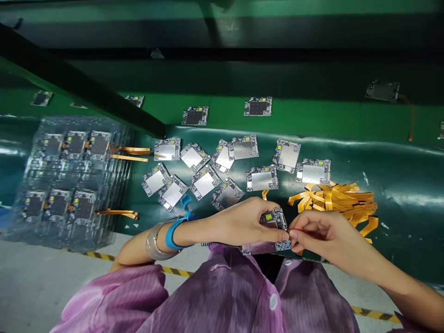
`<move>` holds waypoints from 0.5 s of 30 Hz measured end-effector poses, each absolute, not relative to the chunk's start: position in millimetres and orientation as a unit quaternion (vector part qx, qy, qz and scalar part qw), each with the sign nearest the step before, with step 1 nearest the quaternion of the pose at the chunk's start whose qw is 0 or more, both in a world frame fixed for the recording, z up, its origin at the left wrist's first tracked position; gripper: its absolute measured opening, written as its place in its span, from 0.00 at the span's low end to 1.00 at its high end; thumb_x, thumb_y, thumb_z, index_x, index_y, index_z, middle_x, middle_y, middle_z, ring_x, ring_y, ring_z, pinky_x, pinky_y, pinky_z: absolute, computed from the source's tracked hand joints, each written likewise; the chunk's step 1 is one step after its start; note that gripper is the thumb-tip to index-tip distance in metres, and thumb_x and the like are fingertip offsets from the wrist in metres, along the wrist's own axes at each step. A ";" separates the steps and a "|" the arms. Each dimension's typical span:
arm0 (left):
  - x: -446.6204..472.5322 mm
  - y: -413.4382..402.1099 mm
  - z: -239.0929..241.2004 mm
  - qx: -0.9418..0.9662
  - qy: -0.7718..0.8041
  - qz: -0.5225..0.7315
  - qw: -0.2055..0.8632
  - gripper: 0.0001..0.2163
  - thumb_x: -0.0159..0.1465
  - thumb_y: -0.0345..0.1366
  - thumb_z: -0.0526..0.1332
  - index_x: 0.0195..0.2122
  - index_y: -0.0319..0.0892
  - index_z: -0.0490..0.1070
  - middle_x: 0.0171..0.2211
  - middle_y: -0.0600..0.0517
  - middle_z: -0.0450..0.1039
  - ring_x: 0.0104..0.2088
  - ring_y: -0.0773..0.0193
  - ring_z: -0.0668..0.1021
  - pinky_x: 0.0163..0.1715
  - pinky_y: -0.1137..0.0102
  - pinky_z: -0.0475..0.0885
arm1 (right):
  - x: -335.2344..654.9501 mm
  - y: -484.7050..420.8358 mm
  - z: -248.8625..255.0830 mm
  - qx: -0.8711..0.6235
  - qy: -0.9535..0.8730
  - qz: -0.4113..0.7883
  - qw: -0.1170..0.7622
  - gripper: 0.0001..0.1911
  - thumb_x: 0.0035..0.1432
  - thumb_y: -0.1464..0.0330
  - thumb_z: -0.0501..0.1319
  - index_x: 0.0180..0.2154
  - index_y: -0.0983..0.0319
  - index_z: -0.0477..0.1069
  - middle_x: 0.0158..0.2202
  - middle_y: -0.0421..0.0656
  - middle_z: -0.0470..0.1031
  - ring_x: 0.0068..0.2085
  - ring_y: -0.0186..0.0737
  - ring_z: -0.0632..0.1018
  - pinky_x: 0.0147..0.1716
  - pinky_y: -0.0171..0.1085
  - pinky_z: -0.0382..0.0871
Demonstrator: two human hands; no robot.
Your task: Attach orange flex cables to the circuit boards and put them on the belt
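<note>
My left hand (pixel 243 223) is closed on a circuit board (pixel 266 248) in front of my body, its thumb lying across the board's metal shield. My right hand (pixel 324 236) pinches an orange flex cable (pixel 290 235) at the board's right edge; most of that cable is hidden by the fingers. Whether the cable is joined to the board cannot be seen. Just beyond my right hand lies a heap of orange flex cables (pixel 338 200). Several loose boards with silver shields, one of them a circuit board (pixel 262 178), are spread on the green bench ahead of my left hand.
On the left, stacked clear plastic trays (pixel 121 180) hold boards with orange cables poking out. A green conveyor belt (pixel 225 108) behind the bench carries several spaced boards, one with a cable (pixel 412 118). A dark slanted bar (pixel 79 88) crosses the upper left.
</note>
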State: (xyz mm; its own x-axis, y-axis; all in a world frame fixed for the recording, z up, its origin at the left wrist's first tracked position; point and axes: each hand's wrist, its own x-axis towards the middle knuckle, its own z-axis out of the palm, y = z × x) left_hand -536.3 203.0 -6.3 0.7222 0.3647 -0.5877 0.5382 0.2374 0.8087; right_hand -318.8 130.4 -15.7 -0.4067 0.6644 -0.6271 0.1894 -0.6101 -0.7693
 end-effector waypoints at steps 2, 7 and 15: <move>-536.3 203.3 -6.6 0.615 0.372 -0.062 0.692 0.14 0.59 0.48 0.66 0.34 0.40 0.74 0.26 0.56 0.69 0.26 0.68 0.67 0.27 0.72 0.62 | -319.0 129.8 -16.0 -0.525 -0.415 0.725 0.164 0.11 0.60 0.60 0.65 0.31 0.60 0.75 0.29 0.42 0.80 0.31 0.36 0.81 0.31 0.33 0.75; -531.7 203.1 -9.3 0.607 0.377 -0.063 0.697 0.12 0.59 0.44 0.66 0.32 0.40 0.75 0.26 0.57 0.69 0.26 0.69 0.67 0.26 0.73 0.61 | -319.8 128.4 -19.2 -0.521 -0.394 0.737 0.174 0.13 0.60 0.57 0.66 0.33 0.61 0.76 0.30 0.42 0.80 0.33 0.38 0.84 0.35 0.35 0.80; -526.6 207.4 -15.1 0.593 0.391 0.008 0.704 0.11 0.63 0.42 0.63 0.34 0.39 0.74 0.26 0.56 0.67 0.27 0.69 0.66 0.26 0.72 0.60 | -308.2 128.4 -13.8 -0.589 -0.451 0.625 0.245 0.18 0.65 0.52 0.59 0.48 0.54 0.78 0.47 0.46 0.81 0.49 0.47 0.81 0.49 0.43 0.77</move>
